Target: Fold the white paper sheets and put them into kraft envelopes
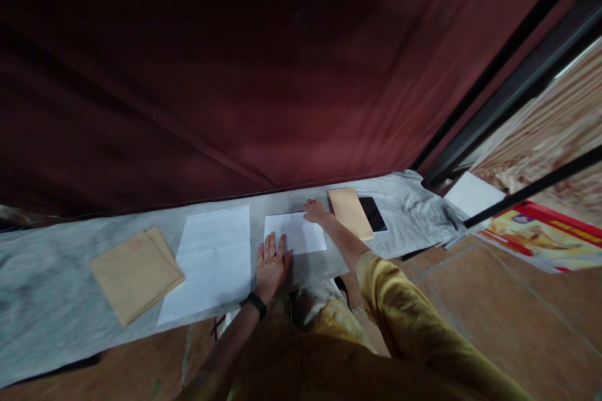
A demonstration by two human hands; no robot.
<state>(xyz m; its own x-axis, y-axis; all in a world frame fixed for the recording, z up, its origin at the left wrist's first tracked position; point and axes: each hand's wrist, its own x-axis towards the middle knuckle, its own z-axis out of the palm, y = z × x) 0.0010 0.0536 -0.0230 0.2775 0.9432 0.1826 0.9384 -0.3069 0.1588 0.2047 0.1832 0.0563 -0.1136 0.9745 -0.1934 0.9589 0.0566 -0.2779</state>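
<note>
A smaller white sheet of paper [301,235], probably folded, lies on the grey cloth in front of me. My left hand [271,268] rests flat on its near left corner, fingers stretched out, with a dark band on the wrist. At the far right corner of that paper is my right hand [316,210], its fingers bent and drawn together on the edge. Left of my left hand lies a larger white sheet [214,260] with faint creases. Brown envelopes [136,272] overlap that sheet's left side. Another brown envelope [352,213] lies just right of my right hand.
A dark-screened phone or tablet [373,214] sits partly beneath the right envelope. Grey cloth [42,282] covers the narrow table. A dark red curtain [282,106] hangs behind it. Dark metal bars [489,84] and a red and yellow printed box [540,235] are at the right.
</note>
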